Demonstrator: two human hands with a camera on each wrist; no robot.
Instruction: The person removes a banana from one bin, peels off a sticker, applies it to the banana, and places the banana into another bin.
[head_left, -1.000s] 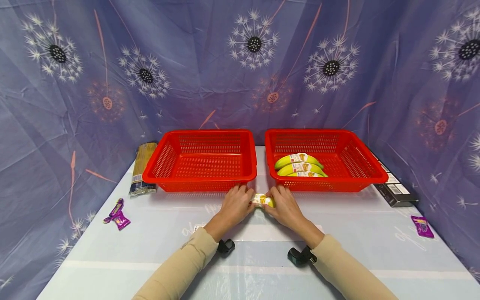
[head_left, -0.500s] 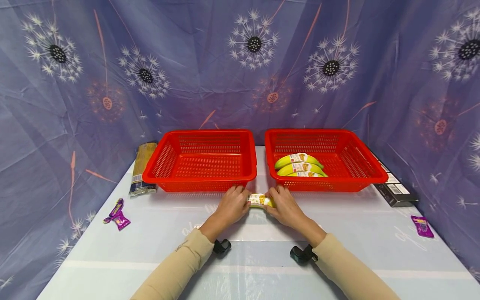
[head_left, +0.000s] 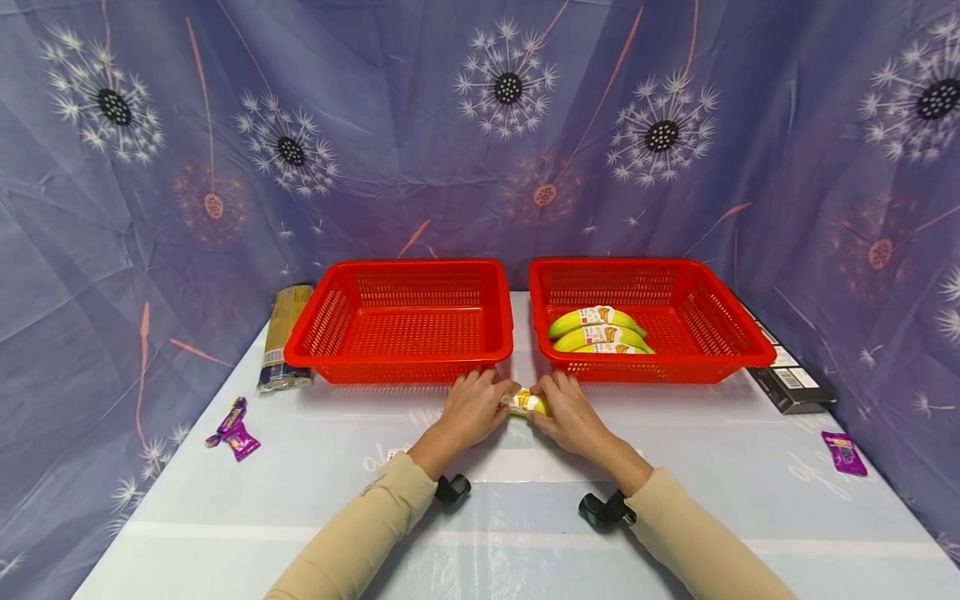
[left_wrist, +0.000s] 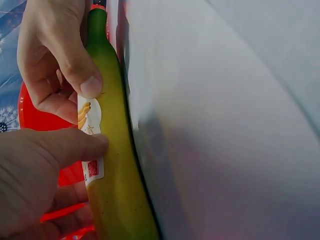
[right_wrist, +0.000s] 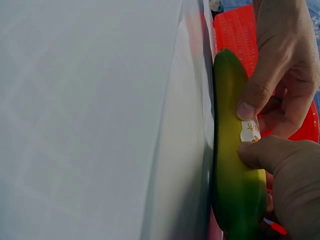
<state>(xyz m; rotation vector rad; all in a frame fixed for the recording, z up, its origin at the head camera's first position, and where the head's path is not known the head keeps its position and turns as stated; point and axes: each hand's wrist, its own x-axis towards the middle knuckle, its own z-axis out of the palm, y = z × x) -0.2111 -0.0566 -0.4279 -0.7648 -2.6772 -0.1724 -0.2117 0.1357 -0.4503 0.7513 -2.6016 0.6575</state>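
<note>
Both hands meet on a banana (head_left: 527, 403) lying on the table (head_left: 480, 517), just in front of the gap between two red baskets. The left hand (head_left: 471, 410) grasps the banana's left end, thumb pressed on the peel beside the white label (left_wrist: 90, 142), the other fingers curled behind. The right hand (head_left: 570, 412) pinches the other end the same way, thumb tip (right_wrist: 247, 107) at the label's edge. Only a short stretch of fruit and label shows between them in the head view.

The banana looks green-yellow and firm, so it should be light and fairly stiff, with a smooth, faintly slippery peel. It would likely bruise under a hard squeeze, and the stem and tip are the weak spots. A gentle wrap around the thick middle seems the safest hold; the glossy label may slide or lift under a thumb.

At 11 o'clock from the hands sits the left basket (head_left: 352, 275), nothing visible in it. At 1 o'clock the right basket (head_left: 652, 268) holds three labelled bananas (head_left: 600, 330) side by side. Further out, a long spaghetti packet (head_left: 285, 333) lies at 10 o'clock beside the left basket, a purple sweet wrapper (head_left: 234, 429) at 9 o'clock, a dark box (head_left: 791, 385) at 2 o'clock against the right basket, and another purple packet (head_left: 844, 452) at 3 o'clock.
</note>
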